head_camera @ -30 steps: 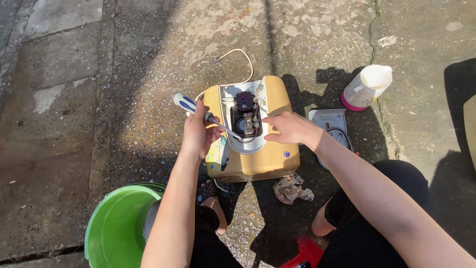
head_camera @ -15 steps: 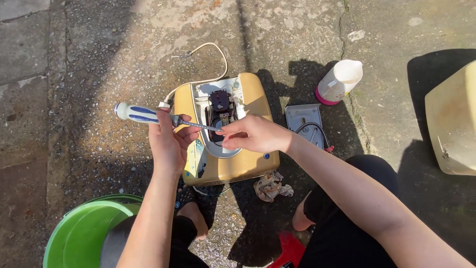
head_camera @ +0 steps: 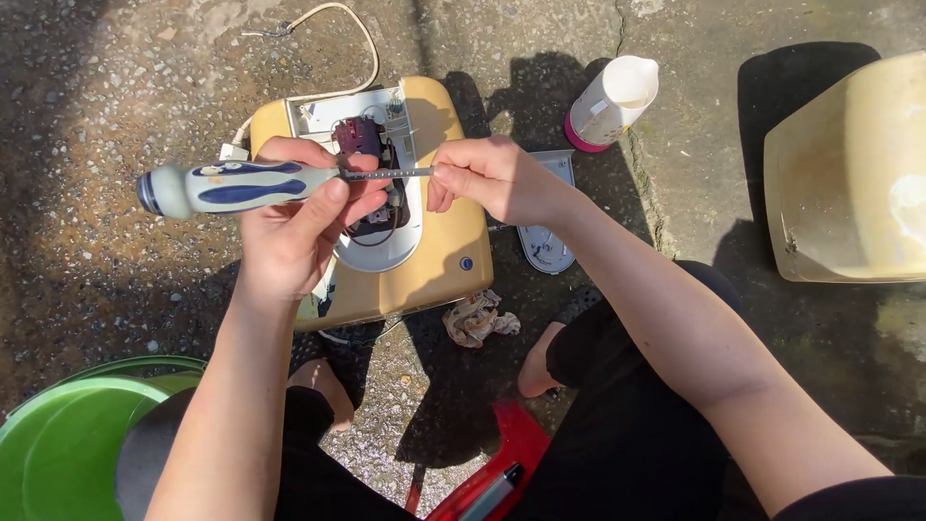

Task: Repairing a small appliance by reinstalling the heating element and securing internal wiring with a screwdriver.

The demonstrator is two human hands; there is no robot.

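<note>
Concrete ground, white-pink bottle (head_camera: 613,101), left hand (head_camera: 299,222) gripping screwdriver (head_camera: 231,185)

Screwdriver (head_camera: 241,185) tip hidden in right hand (head_camera: 492,178); green tub (head_camera: 68,444) & beige cover (head_camera: 849,174) cut off by edges; motor (head_camera: 371,174) partly behind hands.

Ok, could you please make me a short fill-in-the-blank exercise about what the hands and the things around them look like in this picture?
1. The left hand holds a screwdriver by its ____.
2. The right hand pinches the screwdriver's metal ____.
3. Under both hands lies an opened yellow appliance with a cord.
4. The bucket at lower left is ____.

Missing words: handle; tip; green
</note>
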